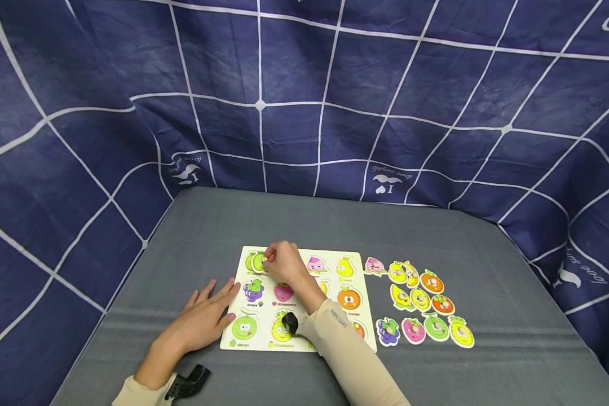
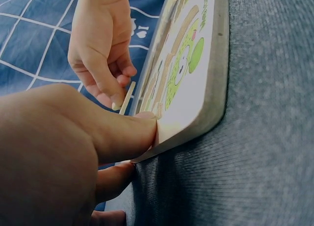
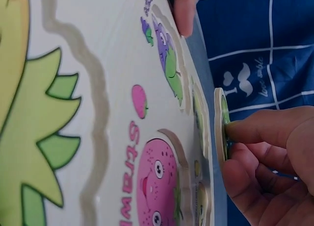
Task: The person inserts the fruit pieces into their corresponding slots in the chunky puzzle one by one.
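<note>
Nearest the camera, the sleeve [image 1: 355,355], slanting in across the lower edge of the board [image 1: 262,321]. At its far end, the right hand [image 1: 286,265], with thumb and fingers pinching a green piece [image 1: 257,264], apparently by the knob [image 2: 116,106]. Held over the board's top-left corner, partly covering the green-printed hollow [image 1: 248,260] and set a little to the right of it; seen nearly edge-on in both wrist views, and off the board's face in the right one. To the left, the left hand [image 1: 203,318], with fingers spread and nearly straight, thumb touching the board's edge. Loose pieces [image 1: 420,300] on the table at the right, well apart from that corner.

Probably a matter of alignment now. Ease the piece slightly left, matching outline to print before lowering. Keep it level; tilted, likely to catch on the hollow's rim. Pinch lightly, leaving room for small turns. Check from above, past the knuckles hiding part of the corner. Press only once seated, middle first, then around the edge. Brace the board gently with the left thumb, to prevent sliding.
</note>
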`<state>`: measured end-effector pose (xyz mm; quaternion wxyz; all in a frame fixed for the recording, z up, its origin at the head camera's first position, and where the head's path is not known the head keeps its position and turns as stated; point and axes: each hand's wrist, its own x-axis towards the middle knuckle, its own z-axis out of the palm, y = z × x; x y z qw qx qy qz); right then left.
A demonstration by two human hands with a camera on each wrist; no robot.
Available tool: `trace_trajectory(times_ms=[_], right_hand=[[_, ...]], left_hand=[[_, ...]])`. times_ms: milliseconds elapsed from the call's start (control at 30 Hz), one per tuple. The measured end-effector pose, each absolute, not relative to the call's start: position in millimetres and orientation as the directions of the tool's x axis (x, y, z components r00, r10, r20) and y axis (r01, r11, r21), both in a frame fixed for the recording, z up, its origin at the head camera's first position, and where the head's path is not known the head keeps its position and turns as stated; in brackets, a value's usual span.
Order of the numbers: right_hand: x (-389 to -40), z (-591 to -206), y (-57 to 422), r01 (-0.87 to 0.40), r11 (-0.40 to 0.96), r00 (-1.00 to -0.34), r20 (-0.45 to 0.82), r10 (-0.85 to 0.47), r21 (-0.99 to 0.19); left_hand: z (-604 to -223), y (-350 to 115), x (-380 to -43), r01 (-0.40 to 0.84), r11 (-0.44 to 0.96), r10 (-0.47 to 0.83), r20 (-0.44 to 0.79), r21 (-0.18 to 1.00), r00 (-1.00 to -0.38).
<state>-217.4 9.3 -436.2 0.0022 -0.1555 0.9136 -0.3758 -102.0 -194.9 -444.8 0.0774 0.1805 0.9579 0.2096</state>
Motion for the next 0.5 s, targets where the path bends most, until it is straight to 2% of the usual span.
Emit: trace_trajectory(times_ms=[500], right_hand=[[-223.5, -439.6, 5.8, -0.271, 0.688, -0.954, 0.090, -0.287, -0.673]], left_hand=[[-446.1, -195.2, -102.5, 0.319, 0.850, 0.378, -0.064, 0.419, -0.924]])
